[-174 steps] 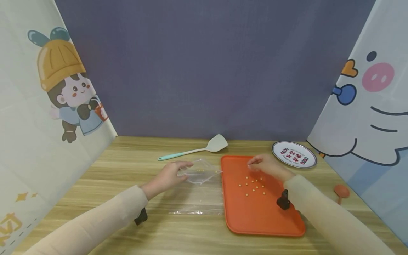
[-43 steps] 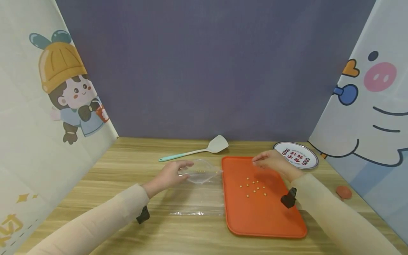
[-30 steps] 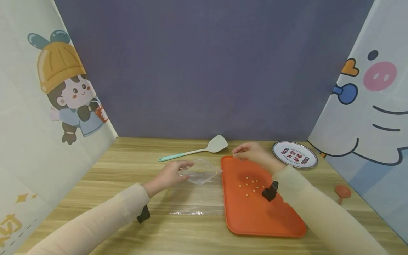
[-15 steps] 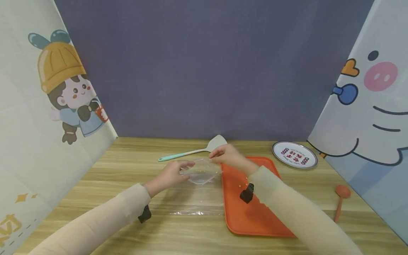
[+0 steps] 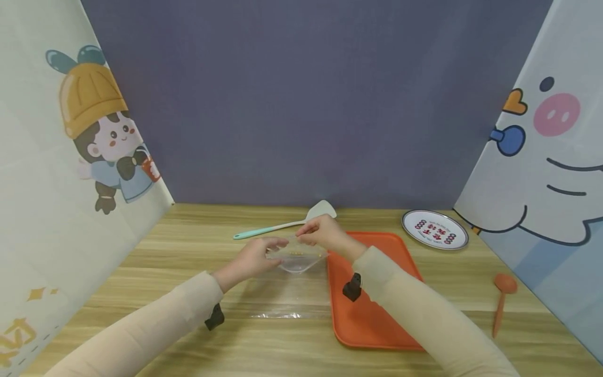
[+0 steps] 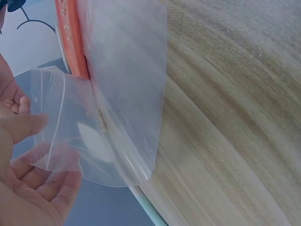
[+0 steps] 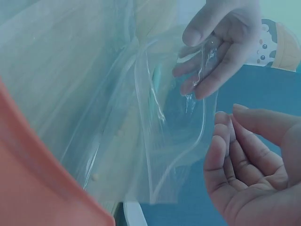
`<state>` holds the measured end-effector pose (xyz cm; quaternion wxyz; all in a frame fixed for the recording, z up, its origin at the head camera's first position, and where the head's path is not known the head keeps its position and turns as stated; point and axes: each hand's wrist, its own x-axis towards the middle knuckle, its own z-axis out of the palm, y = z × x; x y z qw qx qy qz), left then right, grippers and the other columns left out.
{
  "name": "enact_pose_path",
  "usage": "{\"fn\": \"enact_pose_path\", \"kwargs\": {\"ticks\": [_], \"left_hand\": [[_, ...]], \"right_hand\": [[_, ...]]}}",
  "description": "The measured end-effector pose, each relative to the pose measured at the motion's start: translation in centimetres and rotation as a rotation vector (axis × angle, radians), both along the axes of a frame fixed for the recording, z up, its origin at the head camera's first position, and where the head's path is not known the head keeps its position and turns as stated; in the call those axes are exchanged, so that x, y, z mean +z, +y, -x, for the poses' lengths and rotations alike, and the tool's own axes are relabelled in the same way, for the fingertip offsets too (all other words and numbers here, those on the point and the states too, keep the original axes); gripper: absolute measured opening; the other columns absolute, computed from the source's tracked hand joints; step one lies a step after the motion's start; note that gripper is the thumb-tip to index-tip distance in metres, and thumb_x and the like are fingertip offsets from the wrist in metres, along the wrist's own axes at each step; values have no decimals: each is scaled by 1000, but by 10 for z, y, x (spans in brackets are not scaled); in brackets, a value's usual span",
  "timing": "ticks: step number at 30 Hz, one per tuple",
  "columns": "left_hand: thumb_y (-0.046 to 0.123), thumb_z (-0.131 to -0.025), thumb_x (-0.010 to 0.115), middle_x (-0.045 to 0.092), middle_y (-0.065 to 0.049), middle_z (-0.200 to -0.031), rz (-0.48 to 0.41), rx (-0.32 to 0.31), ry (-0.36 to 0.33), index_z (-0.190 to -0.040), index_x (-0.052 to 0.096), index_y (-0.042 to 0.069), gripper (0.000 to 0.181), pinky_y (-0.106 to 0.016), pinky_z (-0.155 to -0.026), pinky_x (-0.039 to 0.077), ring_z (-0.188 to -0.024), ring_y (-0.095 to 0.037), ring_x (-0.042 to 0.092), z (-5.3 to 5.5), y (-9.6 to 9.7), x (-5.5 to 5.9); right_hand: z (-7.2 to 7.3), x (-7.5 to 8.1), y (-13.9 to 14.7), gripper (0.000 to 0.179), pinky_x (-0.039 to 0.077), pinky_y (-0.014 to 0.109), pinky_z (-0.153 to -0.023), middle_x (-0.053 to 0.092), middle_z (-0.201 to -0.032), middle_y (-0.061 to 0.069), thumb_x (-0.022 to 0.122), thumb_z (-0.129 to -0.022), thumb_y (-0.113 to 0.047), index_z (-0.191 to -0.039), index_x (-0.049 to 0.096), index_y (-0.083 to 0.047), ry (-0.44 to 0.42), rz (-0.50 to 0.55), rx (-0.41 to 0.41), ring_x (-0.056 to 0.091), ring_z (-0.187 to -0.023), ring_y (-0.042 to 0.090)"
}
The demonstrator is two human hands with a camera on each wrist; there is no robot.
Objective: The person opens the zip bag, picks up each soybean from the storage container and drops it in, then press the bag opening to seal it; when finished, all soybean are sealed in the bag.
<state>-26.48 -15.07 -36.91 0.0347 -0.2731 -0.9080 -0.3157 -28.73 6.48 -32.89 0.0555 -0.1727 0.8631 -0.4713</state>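
My left hand (image 5: 254, 259) grips a clear zip bag (image 5: 298, 268) by its mouth, thumb and curled fingers spreading the plastic apart. Inside the bag lie several small yellow soybeans (image 6: 102, 120). My right hand (image 5: 325, 234) is at the mouth of the bag, its thumb and fingertips pinched together around a soybean that the fingers hide. The right wrist view shows those fingertips just beside the bag's rim. Under the right forearm is an orange tray (image 5: 372, 327); more soybeans (image 6: 66, 26) on it show in the left wrist view.
A turner (image 5: 322, 210) with a mint handle lies behind the bag. At the back right sits a white plate (image 5: 435, 229) with red printing, and an orange spoon (image 5: 505, 283) is right of the tray. Printed side panels and a dark back panel enclose the table.
My right hand has travelled left from above the tray to the bag's mouth, fingertips kept together. Fewer soybeans lay on the tray after the first frame. My left hand stays at the bag.
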Motion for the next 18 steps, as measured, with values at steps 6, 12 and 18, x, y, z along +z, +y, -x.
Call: {"fn": "enact_pose_path", "kwargs": {"ticks": [6, 12, 18], "left_hand": [[9, -86, 71, 67, -12, -121, -10, -11, 0, -127, 62, 4, 42, -45, -92, 54, -107, -29, 63, -1, -1, 0], [9, -86, 71, 66, -12, -124, -15, -2, -24, -128, 61, 4, 43, -47, -95, 52, -109, -30, 62, -1, -1, 0], [8, -86, 71, 66, -12, -124, -15, 11, -33, -128, 61, 4, 43, -46, -96, 52, -110, -31, 62, -2, -3, -1]], "right_hand": [[-1, 1, 19, 17, 58, 29, -67, 75, -84, 8, 72, -85, -12, -98, 74, 0, 1, -6, -37, 66, -72, 16], [-2, -2, 60, 25, 56, 28, -68, 73, -93, 12, 71, -87, -17, -105, 72, 0, -25, -39, -63, 64, -77, 19], [2, -10, 101, 29, 58, 41, -76, 73, -94, 6, 72, -87, -20, -107, 71, 1, -42, -64, -92, 65, -83, 28]]}}
